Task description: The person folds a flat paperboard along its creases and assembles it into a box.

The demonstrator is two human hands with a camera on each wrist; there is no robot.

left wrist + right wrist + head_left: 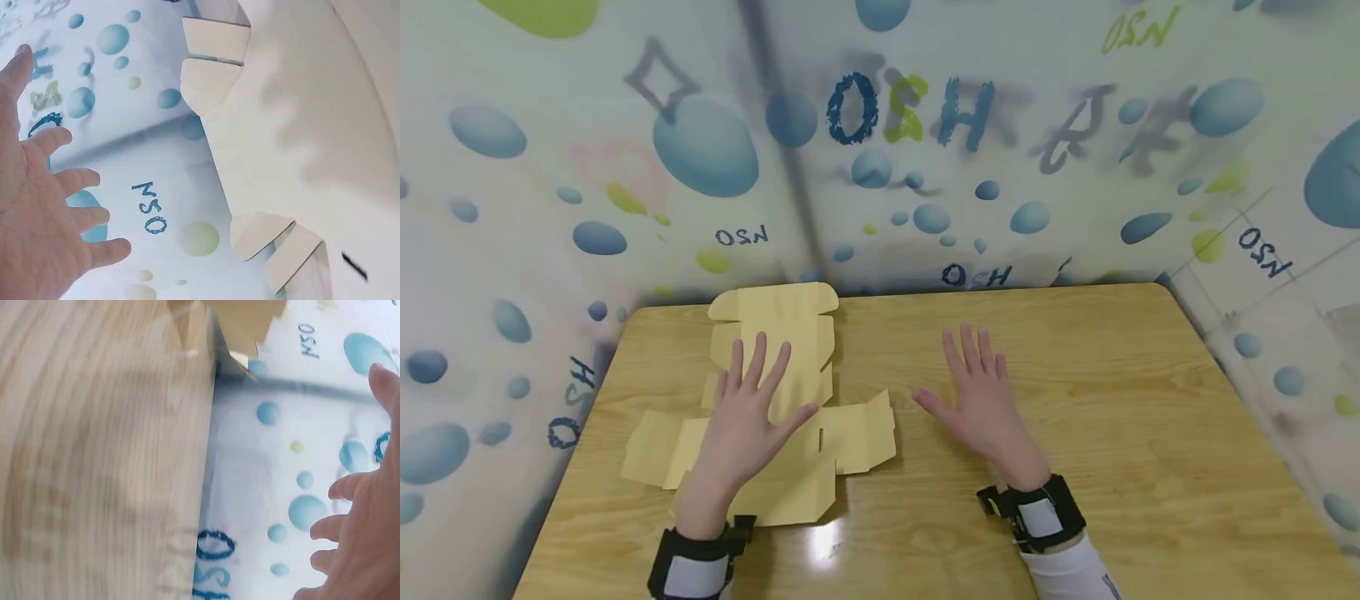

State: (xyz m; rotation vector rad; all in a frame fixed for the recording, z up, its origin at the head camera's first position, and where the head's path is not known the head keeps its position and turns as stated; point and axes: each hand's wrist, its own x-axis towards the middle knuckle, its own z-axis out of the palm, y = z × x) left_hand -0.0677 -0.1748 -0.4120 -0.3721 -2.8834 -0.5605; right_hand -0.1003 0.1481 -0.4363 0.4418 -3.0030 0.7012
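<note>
An unfolded cardboard box blank, tan with side flaps and a small slot, lies on the left half of the wooden table. Over it is my left hand, fingers spread and straight, holding nothing. In the left wrist view this hand appears apart from the cardboard. To the right of the blank, my right hand hovers above the bare wood with its fingers extended. The right wrist view shows that hand holding nothing, with part of the cardboard at the top.
The wooden table reaches back to a pale wall covering printed with blue and green drops and lettering. Each wrist wears a black strap with a white patch. A bright reflection lies near the table's front.
</note>
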